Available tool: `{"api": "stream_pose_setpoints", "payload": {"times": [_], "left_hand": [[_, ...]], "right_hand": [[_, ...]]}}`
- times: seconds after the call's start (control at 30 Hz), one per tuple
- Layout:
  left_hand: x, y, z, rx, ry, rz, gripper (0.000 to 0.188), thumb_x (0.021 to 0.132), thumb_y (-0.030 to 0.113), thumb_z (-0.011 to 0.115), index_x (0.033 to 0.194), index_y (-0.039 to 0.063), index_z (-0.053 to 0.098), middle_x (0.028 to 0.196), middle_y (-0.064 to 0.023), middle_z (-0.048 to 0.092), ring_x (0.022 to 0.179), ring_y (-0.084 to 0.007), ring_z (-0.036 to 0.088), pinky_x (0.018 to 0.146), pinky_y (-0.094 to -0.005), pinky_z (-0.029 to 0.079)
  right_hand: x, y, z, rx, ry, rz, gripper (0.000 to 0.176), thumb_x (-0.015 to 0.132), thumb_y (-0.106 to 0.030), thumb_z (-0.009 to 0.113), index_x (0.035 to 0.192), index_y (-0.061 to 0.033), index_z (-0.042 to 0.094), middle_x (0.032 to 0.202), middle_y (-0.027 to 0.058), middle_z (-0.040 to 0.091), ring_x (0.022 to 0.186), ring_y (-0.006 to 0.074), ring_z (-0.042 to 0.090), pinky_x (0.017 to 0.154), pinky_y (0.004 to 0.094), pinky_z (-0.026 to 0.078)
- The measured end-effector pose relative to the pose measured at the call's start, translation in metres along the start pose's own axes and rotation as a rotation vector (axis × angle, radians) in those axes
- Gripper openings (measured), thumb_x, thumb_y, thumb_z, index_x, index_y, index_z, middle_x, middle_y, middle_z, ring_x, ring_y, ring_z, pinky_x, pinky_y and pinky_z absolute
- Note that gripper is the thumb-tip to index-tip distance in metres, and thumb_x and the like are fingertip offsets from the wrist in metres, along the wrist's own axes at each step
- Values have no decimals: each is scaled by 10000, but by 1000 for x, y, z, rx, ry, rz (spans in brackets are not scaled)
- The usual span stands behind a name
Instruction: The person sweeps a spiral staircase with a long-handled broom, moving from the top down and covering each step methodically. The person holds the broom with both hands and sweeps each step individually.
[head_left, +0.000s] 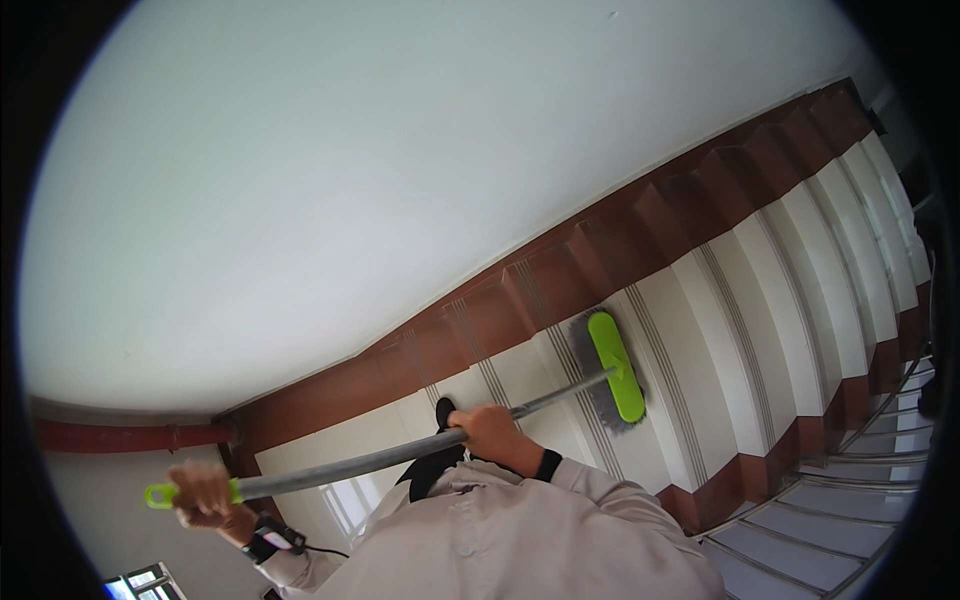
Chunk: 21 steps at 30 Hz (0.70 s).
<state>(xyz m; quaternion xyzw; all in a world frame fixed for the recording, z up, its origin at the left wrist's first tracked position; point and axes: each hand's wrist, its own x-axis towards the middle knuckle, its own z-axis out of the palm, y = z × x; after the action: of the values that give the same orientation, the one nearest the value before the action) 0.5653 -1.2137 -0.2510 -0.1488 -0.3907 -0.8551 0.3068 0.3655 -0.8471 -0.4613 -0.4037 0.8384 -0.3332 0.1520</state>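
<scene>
A long-handled broom with a green head (616, 367) and grey bristles rests on a pale stair tread, near the brown skirting. Its grey pole (352, 463) runs from the head across my front to the lower left. My left hand (201, 493) is closed round the pole's green end grip, with the hanging loop sticking out beyond it; this hand is slightly blurred. Farther along the pole, my right hand (495, 433) grips it in front of my body. A black shoe (445, 412) shows beside the pole, on the pale floor.
Pale stairs (697, 360) with dark grooved edges run off to the right. A white wall (337, 187) with brown stepped skirting (555, 281) borders one side, a metal railing (810, 517) the other. A red pipe (135, 436) crosses at the left.
</scene>
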Motion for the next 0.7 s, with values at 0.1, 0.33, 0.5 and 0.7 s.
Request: {"api": "stream_pose_setpoints", "payload": {"times": [0.1,0.33,0.5,0.7], "left_hand": [[9,-65,7,23,59,-128,278,861,188,717,738,102,483,478,10,445,345,-107,397,353,-261,382],[24,-80,31,3,-29,-179,378,851,195,710,643,123,403,452,-3,443,336,-126,407,370,-274,399],[21,-49,32,85,-29,-83,403,828,163,744,617,126,402,456,-10,467,327,-112,411,358,-266,419],[25,-14,7,75,-40,40,353,814,158,762,658,122,447,486,6,503,340,-88,431,340,-235,425]], "right_hand": [[-35,43,13,9,-39,185,88,756,-130,682,839,-152,662,718,123,663,710,375,662,617,506,491],[-26,50,36,-7,-22,228,70,768,-133,667,836,-149,672,733,123,671,718,372,662,620,493,495],[29,45,46,21,56,115,81,751,-121,656,827,-149,648,710,116,656,719,360,657,634,482,476],[75,15,20,61,114,37,20,796,-141,635,810,-149,622,680,97,646,707,354,646,692,477,443]]}}
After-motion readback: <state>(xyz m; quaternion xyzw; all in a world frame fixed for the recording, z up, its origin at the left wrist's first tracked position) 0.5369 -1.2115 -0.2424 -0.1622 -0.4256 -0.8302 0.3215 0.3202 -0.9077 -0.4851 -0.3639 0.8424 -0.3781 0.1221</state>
